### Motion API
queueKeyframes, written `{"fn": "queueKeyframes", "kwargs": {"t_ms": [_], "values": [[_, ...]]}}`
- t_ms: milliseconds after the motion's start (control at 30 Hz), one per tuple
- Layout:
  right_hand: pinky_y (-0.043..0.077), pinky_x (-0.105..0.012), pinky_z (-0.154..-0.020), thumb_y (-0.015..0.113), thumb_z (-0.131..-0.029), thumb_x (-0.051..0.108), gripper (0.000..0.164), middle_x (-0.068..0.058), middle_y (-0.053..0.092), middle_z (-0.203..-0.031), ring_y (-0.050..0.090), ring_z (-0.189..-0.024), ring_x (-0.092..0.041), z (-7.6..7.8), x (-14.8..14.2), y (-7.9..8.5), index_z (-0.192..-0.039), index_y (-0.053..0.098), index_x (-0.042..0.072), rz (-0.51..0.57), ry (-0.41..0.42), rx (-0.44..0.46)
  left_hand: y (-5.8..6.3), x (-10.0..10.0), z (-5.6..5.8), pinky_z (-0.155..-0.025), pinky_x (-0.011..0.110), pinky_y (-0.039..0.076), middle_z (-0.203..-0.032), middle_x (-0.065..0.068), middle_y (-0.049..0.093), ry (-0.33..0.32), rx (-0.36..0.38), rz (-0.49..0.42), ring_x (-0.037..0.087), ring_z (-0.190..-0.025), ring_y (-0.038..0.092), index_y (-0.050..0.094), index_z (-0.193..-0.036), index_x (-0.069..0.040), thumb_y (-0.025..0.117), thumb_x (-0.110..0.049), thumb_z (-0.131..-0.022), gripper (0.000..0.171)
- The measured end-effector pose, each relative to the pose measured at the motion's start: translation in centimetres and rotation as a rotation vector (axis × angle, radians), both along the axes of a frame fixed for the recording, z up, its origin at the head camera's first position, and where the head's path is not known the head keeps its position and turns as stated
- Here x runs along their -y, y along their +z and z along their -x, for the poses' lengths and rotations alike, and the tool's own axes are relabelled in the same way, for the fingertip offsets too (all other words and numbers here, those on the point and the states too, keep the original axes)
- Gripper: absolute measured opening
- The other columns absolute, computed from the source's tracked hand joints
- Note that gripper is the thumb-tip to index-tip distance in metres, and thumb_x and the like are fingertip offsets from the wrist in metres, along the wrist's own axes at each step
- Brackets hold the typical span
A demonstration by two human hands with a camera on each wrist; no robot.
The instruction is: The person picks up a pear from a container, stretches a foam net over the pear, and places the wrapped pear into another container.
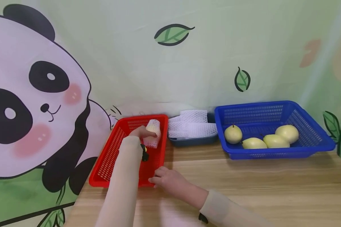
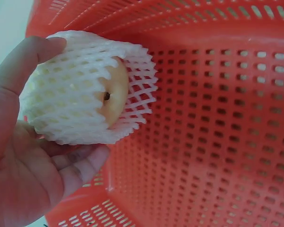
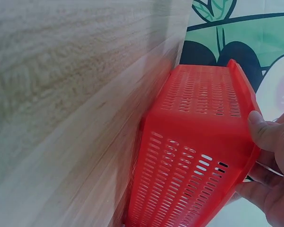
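Note:
In the red basket [image 1: 152,170], my left hand [image 1: 141,132] holds a pear in a white foam net [image 2: 66,90]. The left wrist view shows the thumb over the net and the fingers curled beneath it. Pale fruit skin with a dark spot shows at the net's open end, which faces the basket wall. My right hand [image 1: 173,183] is at the near right corner of the red basket. In the right wrist view its thumb [image 3: 262,132] presses the outside of the rim, with fingers on the other side.
A blue basket [image 1: 272,154] at the right holds several bare pears [image 1: 233,134]. Between the baskets, white foam nets [image 1: 191,126] lie in a dark blue tray [image 1: 193,142]. A panda-print cloth [image 1: 173,78] hangs behind the wooden table [image 1: 244,179].

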State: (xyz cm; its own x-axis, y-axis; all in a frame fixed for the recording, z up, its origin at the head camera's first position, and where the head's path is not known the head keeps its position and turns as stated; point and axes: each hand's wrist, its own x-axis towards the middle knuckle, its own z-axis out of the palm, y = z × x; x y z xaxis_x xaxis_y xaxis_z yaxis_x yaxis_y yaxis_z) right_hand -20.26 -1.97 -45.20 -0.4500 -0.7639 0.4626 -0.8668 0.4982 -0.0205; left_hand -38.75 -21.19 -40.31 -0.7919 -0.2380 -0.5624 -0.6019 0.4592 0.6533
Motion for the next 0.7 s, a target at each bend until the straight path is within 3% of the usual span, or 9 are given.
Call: {"fn": "queueKeyframes", "kwargs": {"t_ms": [100,167,267,367,500,600,700], "values": [[0.055,-0.011,-0.081,0.080,-0.088,0.027,0.028,0.003,0.075,-0.103,0.062,-0.096,-0.009,-0.1,0.0,0.1,-0.116,0.078,0.021,-0.036,-0.015,0.052,-0.2,-0.6,-0.4,-0.097,0.055,0.058,-0.139,0.005,0.052,0.114,0.050,-0.044,0.030,-0.125,0.047,0.045,-0.140,-0.026,0.093,-0.041,-0.067,0.089],[0.056,-0.012,-0.082,0.080,-0.088,0.027,0.030,0.003,0.075,-0.105,0.062,-0.097,-0.009,-0.1,0.1,0.2,-0.117,0.077,0.021,-0.045,-0.021,0.076,-0.5,-0.8,-0.4,-0.098,0.055,0.057,-0.137,0.005,0.053,0.144,0.053,-0.058,0.030,-0.124,0.049,0.046,-0.138,-0.025,0.093,-0.042,-0.066,0.088],[0.056,-0.012,-0.082,0.081,-0.088,0.027,0.031,0.003,0.074,-0.104,0.062,-0.097,-0.009,-0.1,0.1,0.2,-0.117,0.077,0.021,-0.046,-0.025,0.082,-0.8,-0.9,-0.2,-0.104,0.056,0.054,-0.139,0.008,0.053,0.052,0.025,-0.028,0.031,-0.125,0.048,0.046,-0.140,-0.023,0.090,-0.044,-0.071,0.084],[0.056,-0.011,-0.082,0.081,-0.088,0.027,0.030,0.003,0.074,-0.104,0.062,-0.097,-0.009,-0.1,0.1,0.2,-0.117,0.077,0.021,-0.045,-0.022,0.080,-0.8,-0.8,-0.5,-0.109,0.056,0.051,-0.143,0.010,0.051,0.056,0.012,-0.079,0.033,-0.127,0.047,0.045,-0.144,-0.022,0.088,-0.045,-0.073,0.086],[0.056,-0.011,-0.084,0.080,-0.089,0.029,0.032,0.003,0.075,-0.108,0.062,-0.100,-0.009,-0.1,0.1,0.3,-0.119,0.076,0.021,-0.062,-0.026,0.126,1.3,-2.0,-3.2,-0.107,0.056,0.053,-0.145,0.008,0.051,0.239,0.043,-0.153,0.032,-0.126,0.047,0.043,-0.144,-0.021,0.092,-0.042,-0.067,0.094],[0.056,-0.013,-0.087,0.079,-0.089,0.029,0.034,0.004,0.075,-0.113,0.063,-0.103,-0.008,-0.2,-0.1,0.5,-0.122,0.075,0.022,-0.074,-0.034,0.167,3.6,-3.1,-5.4,-0.104,0.055,0.055,-0.146,0.008,0.052,0.301,0.048,-0.151,0.031,-0.125,0.048,0.042,-0.142,-0.019,0.094,-0.040,-0.064,0.097],[0.056,-0.015,-0.090,0.078,-0.090,0.030,0.035,0.003,0.074,-0.116,0.063,-0.106,-0.008,-0.2,-0.1,0.6,-0.124,0.073,0.022,-0.090,-0.037,0.179,4.2,-3.3,-6.2,-0.105,0.055,0.055,-0.149,0.009,0.050,0.313,0.041,-0.178,0.032,-0.127,0.047,0.042,-0.143,-0.019,0.096,-0.039,-0.062,0.100]]}}
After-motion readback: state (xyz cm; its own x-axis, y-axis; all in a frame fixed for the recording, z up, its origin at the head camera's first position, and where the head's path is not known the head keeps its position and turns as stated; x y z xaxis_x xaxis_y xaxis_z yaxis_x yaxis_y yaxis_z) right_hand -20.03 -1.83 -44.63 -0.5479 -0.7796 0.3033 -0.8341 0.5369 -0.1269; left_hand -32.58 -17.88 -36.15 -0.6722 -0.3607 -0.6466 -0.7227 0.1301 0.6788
